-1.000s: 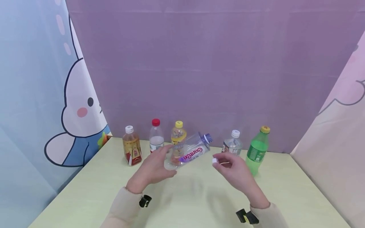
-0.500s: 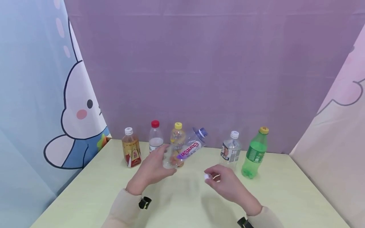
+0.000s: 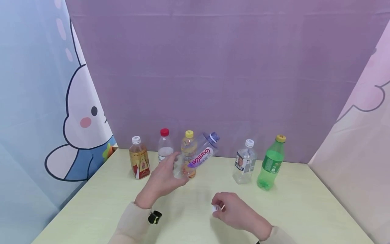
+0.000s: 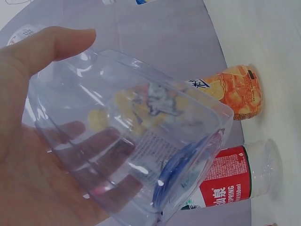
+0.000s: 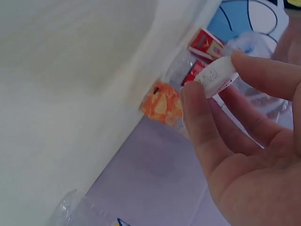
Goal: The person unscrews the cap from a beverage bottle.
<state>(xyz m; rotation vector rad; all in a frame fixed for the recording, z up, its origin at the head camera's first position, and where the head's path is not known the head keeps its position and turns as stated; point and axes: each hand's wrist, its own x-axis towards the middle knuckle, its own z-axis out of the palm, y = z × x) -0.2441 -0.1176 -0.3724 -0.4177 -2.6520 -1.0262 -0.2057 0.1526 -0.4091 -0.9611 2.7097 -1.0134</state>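
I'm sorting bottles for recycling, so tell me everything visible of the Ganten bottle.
The Ganten bottle is see-through and looks like plastic, faintly bluish. Its label has pink lettering on white, with purple at the lower end; a white ring circles the bluish neck. No liquid shows inside. The person's left hand grips its lower end, holding it tilted above the table, neck up and toward the right, in front of the yellow-capped bottle.

A cream left sleeve [image 3: 133, 219] bears a black, yellow-marked wrist piece [image 3: 154, 217]; the right sleeve [image 3: 278, 236], mostly out of view, seems likewise cream.
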